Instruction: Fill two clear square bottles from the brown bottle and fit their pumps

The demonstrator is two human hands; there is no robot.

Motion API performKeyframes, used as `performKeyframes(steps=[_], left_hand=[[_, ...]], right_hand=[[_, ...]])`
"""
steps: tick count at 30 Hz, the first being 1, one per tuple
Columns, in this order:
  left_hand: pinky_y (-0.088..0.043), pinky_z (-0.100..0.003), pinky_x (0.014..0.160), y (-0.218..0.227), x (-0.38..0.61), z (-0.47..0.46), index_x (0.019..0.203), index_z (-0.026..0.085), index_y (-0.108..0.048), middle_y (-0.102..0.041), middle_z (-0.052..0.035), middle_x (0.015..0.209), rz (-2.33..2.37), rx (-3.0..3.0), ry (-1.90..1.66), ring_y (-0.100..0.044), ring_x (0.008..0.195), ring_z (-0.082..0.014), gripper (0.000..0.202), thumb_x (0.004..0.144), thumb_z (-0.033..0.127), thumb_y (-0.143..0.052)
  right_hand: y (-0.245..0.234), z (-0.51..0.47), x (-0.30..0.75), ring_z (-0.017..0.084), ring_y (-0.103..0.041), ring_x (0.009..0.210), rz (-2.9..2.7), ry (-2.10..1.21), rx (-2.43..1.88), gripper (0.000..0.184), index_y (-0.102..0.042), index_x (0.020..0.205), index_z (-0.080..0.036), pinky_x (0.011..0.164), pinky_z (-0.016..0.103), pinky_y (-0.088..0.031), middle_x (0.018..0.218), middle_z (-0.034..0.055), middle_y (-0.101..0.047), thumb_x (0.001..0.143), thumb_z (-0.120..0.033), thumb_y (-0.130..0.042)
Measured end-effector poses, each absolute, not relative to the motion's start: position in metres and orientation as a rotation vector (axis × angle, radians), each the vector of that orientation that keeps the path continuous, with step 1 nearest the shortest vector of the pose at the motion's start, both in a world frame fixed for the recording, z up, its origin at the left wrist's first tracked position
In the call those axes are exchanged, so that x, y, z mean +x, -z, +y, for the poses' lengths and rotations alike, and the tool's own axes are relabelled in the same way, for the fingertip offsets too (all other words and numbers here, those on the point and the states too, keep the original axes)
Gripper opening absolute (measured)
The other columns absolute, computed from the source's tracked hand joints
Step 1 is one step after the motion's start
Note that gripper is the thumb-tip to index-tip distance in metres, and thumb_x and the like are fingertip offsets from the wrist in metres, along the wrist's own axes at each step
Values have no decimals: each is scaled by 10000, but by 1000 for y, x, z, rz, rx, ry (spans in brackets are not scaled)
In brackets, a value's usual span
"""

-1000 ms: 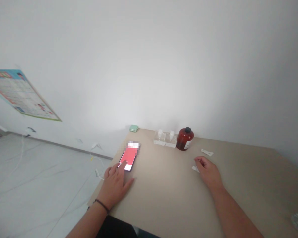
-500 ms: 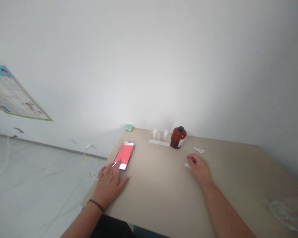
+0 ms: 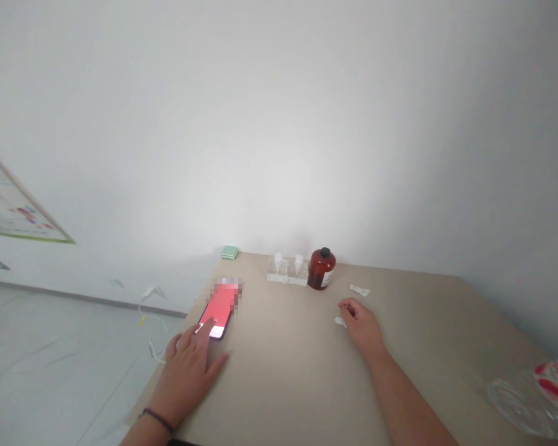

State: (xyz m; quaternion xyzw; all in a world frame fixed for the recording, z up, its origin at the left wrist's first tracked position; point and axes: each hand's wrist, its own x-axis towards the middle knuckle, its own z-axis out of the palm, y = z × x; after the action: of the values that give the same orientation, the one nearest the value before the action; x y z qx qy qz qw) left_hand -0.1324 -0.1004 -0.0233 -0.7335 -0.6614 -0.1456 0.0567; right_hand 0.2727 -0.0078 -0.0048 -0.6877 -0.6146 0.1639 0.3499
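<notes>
My left hand (image 3: 188, 368) rests at the left edge of the tabletop, palm down with its fingers spread. Its index finger touches the lower part of a phone (image 3: 221, 307) that lies flat with a red screen; the phone's top is blurred out. To the right, my right hand (image 3: 363, 329) lies on the table with fingers curled and thumb and index together. Whether something small is between them cannot be made out. A white crumpled scrap (image 3: 340, 321) pokes out beside those fingers, and a second white scrap (image 3: 359, 290) lies just beyond.
By the wall stand a brown bottle (image 3: 322, 272) with a black cap and a clear holder (image 3: 287, 280) with two white pieces. A small green case (image 3: 229, 252) sits at the far left corner. One clear plastic bottle (image 3: 523, 396) lies at right. White cable (image 3: 155, 353) hangs left of the table.
The view has shifted slightly, so the table things appear further left and lower. Both hands keep their poses, the left finger still on the phone.
</notes>
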Motion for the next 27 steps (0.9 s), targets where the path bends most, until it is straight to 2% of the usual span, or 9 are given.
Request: performKeyframes(steps=[20, 27], left_hand=[[-301, -529, 1071, 21, -132, -101, 1421, 168, -448, -602, -158, 1361, -2015, -2227, 456, -491, 1278, -344, 618, 898, 487, -533], [-283, -544, 1073, 24, -134, -101, 1431, 125, -419, -607, -172, 1346, -1996, -2239, 460, -479, 1274, -348, 651, 906, 491, -538]], right_hand=[[6, -7, 274, 193, -576, 562, -1581, -456, -1781, 290, -657, 822, -235, 544, 293, -397, 620, -10, -635, 805, -442, -455], [5, -7, 272, 202, -576, 567, -1574, -470, -1798, 301, -651, 827, -226, 546, 304, -389, 613, -11, -611, 800, -450, -452]])
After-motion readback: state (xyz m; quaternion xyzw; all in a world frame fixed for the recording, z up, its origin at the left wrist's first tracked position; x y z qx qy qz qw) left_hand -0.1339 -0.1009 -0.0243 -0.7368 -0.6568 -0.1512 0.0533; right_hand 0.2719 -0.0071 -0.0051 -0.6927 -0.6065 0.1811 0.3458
